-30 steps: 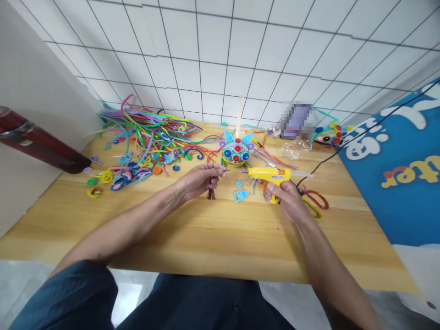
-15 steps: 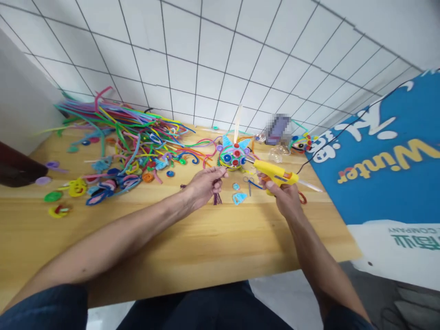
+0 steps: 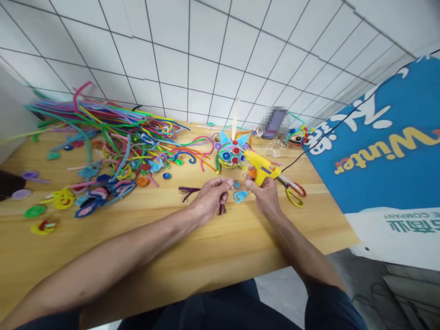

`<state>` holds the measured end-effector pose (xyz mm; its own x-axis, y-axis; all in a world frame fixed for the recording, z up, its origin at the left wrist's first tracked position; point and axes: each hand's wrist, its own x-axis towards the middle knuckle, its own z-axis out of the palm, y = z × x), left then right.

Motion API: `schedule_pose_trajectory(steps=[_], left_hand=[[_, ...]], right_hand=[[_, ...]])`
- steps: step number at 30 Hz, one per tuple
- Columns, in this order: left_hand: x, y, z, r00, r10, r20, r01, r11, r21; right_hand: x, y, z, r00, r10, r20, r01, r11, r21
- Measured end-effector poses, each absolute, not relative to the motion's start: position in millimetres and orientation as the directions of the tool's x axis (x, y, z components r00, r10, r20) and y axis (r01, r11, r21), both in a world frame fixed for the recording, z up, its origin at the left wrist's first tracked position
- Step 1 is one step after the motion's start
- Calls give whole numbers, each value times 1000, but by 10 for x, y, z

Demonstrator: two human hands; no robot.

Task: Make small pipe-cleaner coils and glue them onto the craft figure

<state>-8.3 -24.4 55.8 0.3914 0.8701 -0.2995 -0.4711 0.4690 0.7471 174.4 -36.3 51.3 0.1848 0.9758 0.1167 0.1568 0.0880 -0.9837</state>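
Observation:
My left hand is closed in a pinch on a small dark purple tassel, whose frayed end hangs below my fingers. My right hand grips a yellow glue gun, its nozzle pointing up and left at a round pipe-cleaner figure with blue ears and red and blue discs. The two hands are close together just in front of that figure. A light blue pipe-cleaner piece lies on the wooden table between my hands. A second purple tassel lies to the left.
A large tangle of coloured pipe cleaners and coiled shapes covers the table's left half. Red-and-yellow scissors lie right of the glue gun. Another pipe-cleaner figure and clear domes stand by the tiled wall. A blue banner hangs off the right side.
My hands have come closer together and toward me. The glue gun has swung from level to pointing up and left. The camera has turned right and down.

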Motion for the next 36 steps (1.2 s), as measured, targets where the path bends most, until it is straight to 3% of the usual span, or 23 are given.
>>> schedule_pose_trajectory(steps=[7, 13, 20, 31, 36], left_hand=[[-48, -215, 395, 256, 950, -181, -262, 248, 933], [26, -247, 438, 228, 973, -39, -218, 90, 972], [44, -287, 413, 264, 964, 19, -174, 29, 984], [-40, -269, 390, 333, 939, 83, -125, -43, 991], [-70, -202, 381, 279, 959, -47, -172, 98, 980]], right_hand=[[1718, -360, 452, 163, 985, 52, 123, 32, -992], [1677, -375, 557, 100, 994, 45, 155, 29, -988], [1618, -402, 603, 177, 983, 45, 182, 13, -983], [1662, -441, 592, 116, 991, 70, 224, 42, -974], [1739, -404, 665, 122, 988, 92, 211, 64, -975]])
